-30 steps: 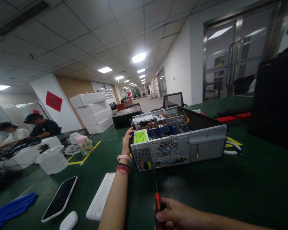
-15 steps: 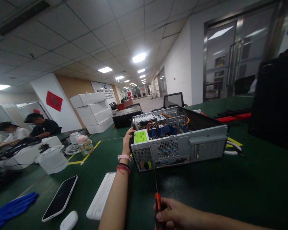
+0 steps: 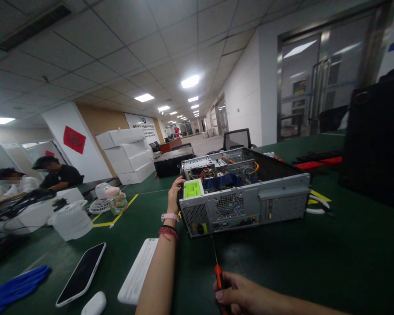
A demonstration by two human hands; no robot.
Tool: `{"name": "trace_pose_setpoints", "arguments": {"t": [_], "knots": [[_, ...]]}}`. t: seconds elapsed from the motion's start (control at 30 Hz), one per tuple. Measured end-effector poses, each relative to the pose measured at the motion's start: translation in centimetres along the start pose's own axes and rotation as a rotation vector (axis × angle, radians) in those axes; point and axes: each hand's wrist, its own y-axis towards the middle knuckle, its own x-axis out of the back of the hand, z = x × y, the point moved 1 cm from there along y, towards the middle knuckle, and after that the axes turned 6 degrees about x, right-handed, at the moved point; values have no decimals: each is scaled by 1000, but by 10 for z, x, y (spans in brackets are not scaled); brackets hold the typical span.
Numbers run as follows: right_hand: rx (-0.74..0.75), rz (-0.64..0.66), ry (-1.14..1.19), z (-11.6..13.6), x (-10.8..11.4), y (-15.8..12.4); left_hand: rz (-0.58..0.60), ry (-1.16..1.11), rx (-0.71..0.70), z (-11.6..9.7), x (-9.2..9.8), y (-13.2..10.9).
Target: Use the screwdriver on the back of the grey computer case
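Right hand [image 3: 238, 292] nearest, fingers wrapped round red-black screwdriver [image 3: 219, 275]; shaft aimed at lower rear edge of PC case [image 3: 284, 205], tip contact can't tell. Case open-topped, on green table [image 3: 282, 258]. Left hand [image 3: 174, 192] against its left end, grip can't tell. Step: probably 1 screwdriver job, rear panel; next calls for tip squared, case steady. Behind: mesh chair [image 3: 237, 139].

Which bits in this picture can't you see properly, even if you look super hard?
All in the head view:
The tip of the screwdriver: too thin and dark by the bottom edge of the computer case to tell what it touches.
The handle's end: covered by the right hand and cut off below.
The green label's small print: too tiny.
Part of the flat white thing: behind the left forearm.
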Motion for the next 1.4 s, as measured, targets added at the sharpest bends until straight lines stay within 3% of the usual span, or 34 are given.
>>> {"name": "trace_pose_setpoints", "arguments": {"t": [0.23, 0.43, 0.67, 0.97, 1.23, 1.4], "knots": [[-10, -27, -138, 6, 18, -14, -1, -13, 13, -1, 0, -1], [-40, 85, -34, 9, 23, -16, 2, -18, 16, -1, 0, -2], [-36, 109, 72, 5, 29, -15, 5, -25, 1, 1, 0, -1], [-17, 279, 205, -1, 36, -11, 8, -4, -6, 1, 0, -1], [-60, 59, 172, -4, 36, -13, 3, -8, -19, 5, 1, 0], [-35, 27, 126, -1, 32, -17, -1, 1, -29, 3, 0, 0]]}}
